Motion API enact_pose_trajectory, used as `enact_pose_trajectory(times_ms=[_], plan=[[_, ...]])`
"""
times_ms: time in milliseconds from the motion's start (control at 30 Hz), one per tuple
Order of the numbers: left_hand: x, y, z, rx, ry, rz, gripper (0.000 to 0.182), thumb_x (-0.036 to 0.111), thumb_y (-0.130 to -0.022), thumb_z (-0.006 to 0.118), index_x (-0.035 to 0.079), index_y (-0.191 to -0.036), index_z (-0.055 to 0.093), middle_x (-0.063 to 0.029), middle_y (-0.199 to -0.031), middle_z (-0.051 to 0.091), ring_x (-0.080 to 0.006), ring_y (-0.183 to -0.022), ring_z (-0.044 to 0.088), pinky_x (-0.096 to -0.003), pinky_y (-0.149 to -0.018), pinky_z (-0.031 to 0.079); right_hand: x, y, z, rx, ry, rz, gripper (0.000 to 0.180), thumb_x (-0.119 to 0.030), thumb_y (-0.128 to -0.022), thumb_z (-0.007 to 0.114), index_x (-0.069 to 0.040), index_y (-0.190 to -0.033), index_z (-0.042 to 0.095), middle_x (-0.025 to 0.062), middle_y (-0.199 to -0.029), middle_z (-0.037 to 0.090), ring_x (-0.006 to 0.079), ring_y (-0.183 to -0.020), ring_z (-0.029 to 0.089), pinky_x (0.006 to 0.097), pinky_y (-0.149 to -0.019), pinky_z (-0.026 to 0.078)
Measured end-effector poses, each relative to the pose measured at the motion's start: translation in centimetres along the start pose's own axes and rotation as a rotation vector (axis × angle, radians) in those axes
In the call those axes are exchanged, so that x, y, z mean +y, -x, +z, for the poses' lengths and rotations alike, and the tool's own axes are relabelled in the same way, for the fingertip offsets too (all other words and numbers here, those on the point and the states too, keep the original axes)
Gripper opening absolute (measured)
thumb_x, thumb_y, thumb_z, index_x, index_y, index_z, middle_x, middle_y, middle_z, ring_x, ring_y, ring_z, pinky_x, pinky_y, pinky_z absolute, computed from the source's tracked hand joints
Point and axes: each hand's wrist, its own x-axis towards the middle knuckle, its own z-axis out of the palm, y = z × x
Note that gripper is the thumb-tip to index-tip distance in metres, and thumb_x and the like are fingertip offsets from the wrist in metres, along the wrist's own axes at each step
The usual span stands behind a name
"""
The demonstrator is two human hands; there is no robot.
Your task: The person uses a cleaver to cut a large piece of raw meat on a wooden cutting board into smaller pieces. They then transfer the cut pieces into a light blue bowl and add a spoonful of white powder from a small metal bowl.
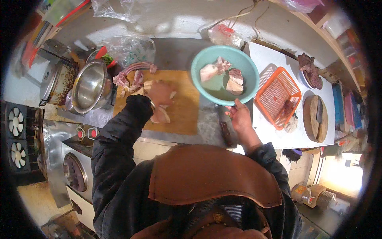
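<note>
My right hand grips the near rim of a turquoise plastic basin, thumb over the edge and fingers underneath. In the basin lie several pieces of raw meat with pale fat or skin. Over the wooden cutting board, my left hand is motion-blurred, so its finger pose is unclear. It is among raw meat pieces, one a pale slab just below it. Beyond it, raw rib bones lie at the board's far left corner. A brown knife handle sits below the basin.
At left stand a steel bowl and a stained pot. To the right, a white table carries an orange plastic basket, a bowl of dark meat and a round chopping block with a knife on it.
</note>
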Motion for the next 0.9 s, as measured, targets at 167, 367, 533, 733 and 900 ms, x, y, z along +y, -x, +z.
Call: enact_pose_trajectory(times_ms=[167,367,533,733,900], plan=[[1.6,-0.4,1.6,0.023,-0.117,-0.061,0.064,0.037,-0.078,0.07,0.02,-0.137,0.053,-0.0129,-0.128,0.061,-0.0398,-0.113,0.059,-0.0642,-0.08,0.041,2.1,-0.8,-0.8,0.011,-0.038,0.002,0.028,-0.023,-0.104,0.051,-0.002,-0.122,0.051,0.0106,-0.112,0.066,0.0225,-0.095,0.068,0.0356,-0.065,0.054],[0.7,-1.3,2.8,0.036,-0.02,-0.06,0.053,0.023,-0.08,0.067,0.014,-0.131,0.056,-0.0163,-0.12,0.065,-0.0402,-0.103,0.065,-0.0574,-0.079,0.049,2.5,-0.6,-1.1,-0.023,-0.084,-0.008,0.031,-0.024,-0.103,0.054,-0.001,-0.123,0.047,0.0117,-0.11,0.065,0.0237,-0.093,0.069,0.0365,-0.064,0.055],[-1.2,-0.9,-1.1,0.32,0.694,-0.002,0.052,0.02,-0.079,0.074,0.009,-0.126,0.058,-0.0125,-0.11,0.068,-0.0303,-0.095,0.068,-0.0402,-0.081,0.054,2.2,-0.2,-0.8,-0.02,-0.085,-0.001,0.031,-0.024,-0.104,0.054,0.0,-0.123,0.047,0.0141,-0.109,0.065,0.0252,-0.089,0.07,0.0351,-0.061,0.055],[2.4,-0.3,-8.2,0.417,1.516,0.137,0.06,0.02,-0.084,0.077,0.007,-0.137,0.052,-0.0112,-0.124,0.06,-0.0174,-0.114,0.057,-0.0343,-0.096,0.048,2.2,-0.1,-0.8,-0.015,-0.056,0.007,0.035,-0.028,-0.103,0.055,-0.002,-0.123,0.046,0.0141,-0.109,0.064,0.0274,-0.079,0.071,0.0361,-0.056,0.056],[0.2,4.3,-6.0,0.451,0.643,0.404,0.076,0.022,-0.082,0.077,0.012,-0.148,0.04,-0.0151,-0.143,0.047,-0.0301,-0.127,0.05,-0.0399,-0.103,0.045,2.0,0.3,-0.5,0.027,-0.008,0.032,0.032,-0.029,-0.102,0.055,-0.004,-0.121,0.047,0.0107,-0.102,0.063,0.0245,-0.077,0.07,0.035,-0.053,0.055]])
